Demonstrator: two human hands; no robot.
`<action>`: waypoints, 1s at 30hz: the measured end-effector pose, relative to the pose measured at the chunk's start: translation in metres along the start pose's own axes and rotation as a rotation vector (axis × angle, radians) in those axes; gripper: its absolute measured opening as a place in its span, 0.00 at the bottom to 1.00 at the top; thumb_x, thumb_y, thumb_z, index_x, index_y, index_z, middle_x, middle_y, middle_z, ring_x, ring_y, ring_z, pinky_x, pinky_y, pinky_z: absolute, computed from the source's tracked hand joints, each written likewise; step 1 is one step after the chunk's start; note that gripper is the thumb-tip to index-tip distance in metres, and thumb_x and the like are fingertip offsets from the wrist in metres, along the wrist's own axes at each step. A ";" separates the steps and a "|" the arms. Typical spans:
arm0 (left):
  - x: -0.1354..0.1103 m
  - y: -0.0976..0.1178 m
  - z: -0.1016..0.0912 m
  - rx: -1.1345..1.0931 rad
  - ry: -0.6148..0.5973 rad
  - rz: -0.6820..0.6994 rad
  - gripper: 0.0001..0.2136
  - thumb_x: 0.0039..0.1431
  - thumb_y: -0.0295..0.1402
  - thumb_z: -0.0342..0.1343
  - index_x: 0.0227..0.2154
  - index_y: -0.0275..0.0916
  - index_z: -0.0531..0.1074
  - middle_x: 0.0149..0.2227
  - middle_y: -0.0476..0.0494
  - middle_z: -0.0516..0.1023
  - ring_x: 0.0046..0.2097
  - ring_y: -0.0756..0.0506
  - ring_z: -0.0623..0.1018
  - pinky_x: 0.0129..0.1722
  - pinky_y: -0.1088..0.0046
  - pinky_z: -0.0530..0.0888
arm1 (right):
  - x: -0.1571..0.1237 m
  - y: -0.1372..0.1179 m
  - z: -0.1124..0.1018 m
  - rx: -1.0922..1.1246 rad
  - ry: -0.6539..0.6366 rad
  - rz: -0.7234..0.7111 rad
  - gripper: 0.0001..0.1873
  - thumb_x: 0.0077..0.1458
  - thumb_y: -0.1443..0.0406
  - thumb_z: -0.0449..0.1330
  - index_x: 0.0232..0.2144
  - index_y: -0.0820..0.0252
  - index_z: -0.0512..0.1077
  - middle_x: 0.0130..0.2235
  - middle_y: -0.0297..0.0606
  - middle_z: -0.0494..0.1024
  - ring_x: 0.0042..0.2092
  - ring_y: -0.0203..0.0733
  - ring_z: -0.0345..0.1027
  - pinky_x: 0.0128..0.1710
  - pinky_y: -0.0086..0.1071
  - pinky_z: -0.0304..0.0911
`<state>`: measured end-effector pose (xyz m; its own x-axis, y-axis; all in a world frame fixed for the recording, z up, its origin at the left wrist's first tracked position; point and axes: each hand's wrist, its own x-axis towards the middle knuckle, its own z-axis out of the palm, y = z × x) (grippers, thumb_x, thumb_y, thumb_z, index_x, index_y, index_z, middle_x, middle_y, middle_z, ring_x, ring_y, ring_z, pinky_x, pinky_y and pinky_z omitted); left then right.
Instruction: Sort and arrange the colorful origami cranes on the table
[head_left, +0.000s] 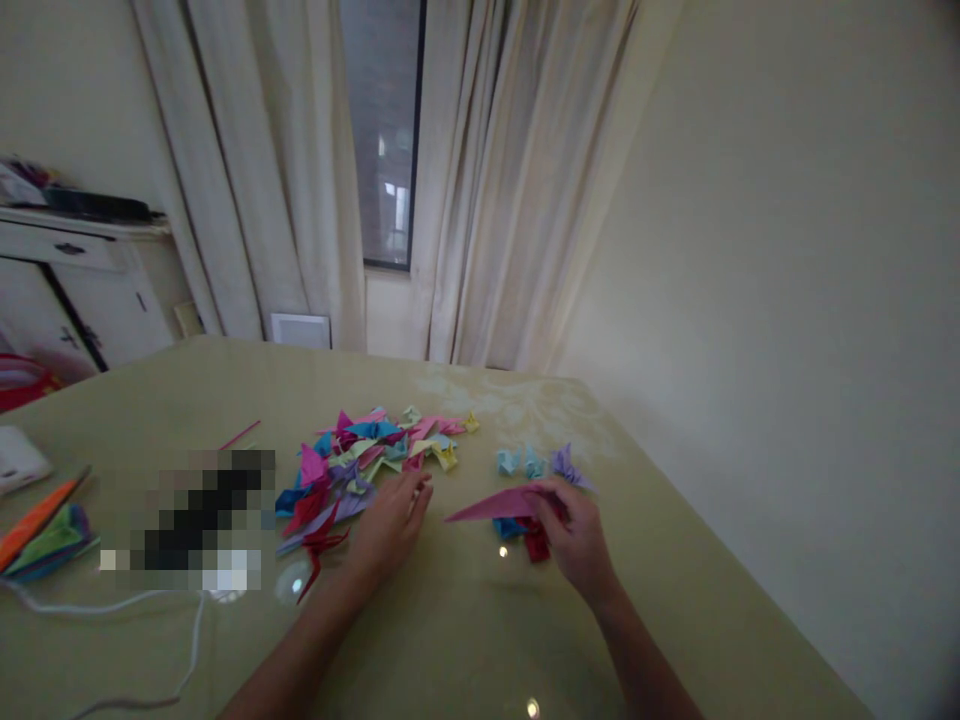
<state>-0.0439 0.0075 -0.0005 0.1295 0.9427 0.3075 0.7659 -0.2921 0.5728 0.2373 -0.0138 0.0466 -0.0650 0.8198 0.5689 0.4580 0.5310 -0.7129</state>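
My right hand (577,530) grips a pink folded paper piece (491,504) between thumb and fingers, its long point aimed left above the table. Behind and below it lie a blue folded paper (508,528) and a red folded paper (536,543), partly hidden. My left hand (394,515) is open with loosely bent fingers, beside a heap of colourful origami cranes (360,455). Nothing shows in that hand. A dark red paper crane (321,545) sits left of my left wrist. Past my right hand are light blue folded papers (508,461) and a purple paper crane (566,462).
The glossy yellow-green table (450,640) meets the wall on the right. A blurred-out dark object (210,515), a white cable (97,607), an orange-and-green item (52,535) and a white object (19,458) lie on the left. Curtains (517,180) hang behind.
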 end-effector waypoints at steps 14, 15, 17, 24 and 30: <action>0.010 -0.042 -0.035 0.531 0.267 -0.216 0.16 0.69 0.34 0.49 0.49 0.40 0.81 0.51 0.33 0.84 0.54 0.30 0.78 0.53 0.51 0.68 | -0.125 0.027 -0.049 -0.034 0.171 0.519 0.31 0.53 0.36 0.65 0.32 0.57 0.83 0.36 0.46 0.85 0.39 0.56 0.81 0.41 0.41 0.78; 0.011 -0.040 -0.035 0.477 0.308 -0.233 0.16 0.70 0.36 0.49 0.49 0.40 0.81 0.52 0.34 0.84 0.55 0.30 0.77 0.53 0.51 0.67 | -0.123 0.024 -0.047 -0.045 0.143 0.511 0.30 0.54 0.36 0.64 0.33 0.57 0.83 0.37 0.46 0.86 0.38 0.56 0.81 0.41 0.41 0.78; 0.013 -0.038 -0.036 0.369 0.382 -0.267 0.17 0.71 0.40 0.49 0.49 0.39 0.81 0.51 0.34 0.84 0.55 0.30 0.77 0.54 0.50 0.67 | -0.120 0.024 -0.045 -0.073 0.111 0.485 0.29 0.57 0.38 0.63 0.34 0.57 0.83 0.37 0.46 0.86 0.39 0.56 0.81 0.41 0.42 0.77; 0.022 -0.040 -0.040 0.065 0.687 -0.159 0.16 0.70 0.43 0.51 0.40 0.38 0.79 0.42 0.37 0.82 0.48 0.35 0.78 0.52 0.56 0.71 | -0.129 0.044 -0.046 -0.327 0.357 0.318 0.34 0.57 0.37 0.64 0.46 0.59 0.83 0.45 0.55 0.84 0.48 0.64 0.79 0.50 0.55 0.75; 0.003 -0.013 -0.014 -0.145 0.631 0.396 0.10 0.73 0.34 0.54 0.49 0.43 0.79 0.46 0.40 0.81 0.49 0.42 0.81 0.52 0.64 0.77 | -0.094 0.009 -0.011 -0.010 0.189 0.309 0.26 0.65 0.43 0.62 0.51 0.56 0.80 0.49 0.51 0.84 0.50 0.57 0.80 0.51 0.50 0.76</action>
<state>-0.0620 0.0113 0.0037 -0.0403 0.5043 0.8626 0.6413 -0.6490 0.4094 0.2578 -0.0887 -0.0091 0.2431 0.8867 0.3934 0.4386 0.2612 -0.8599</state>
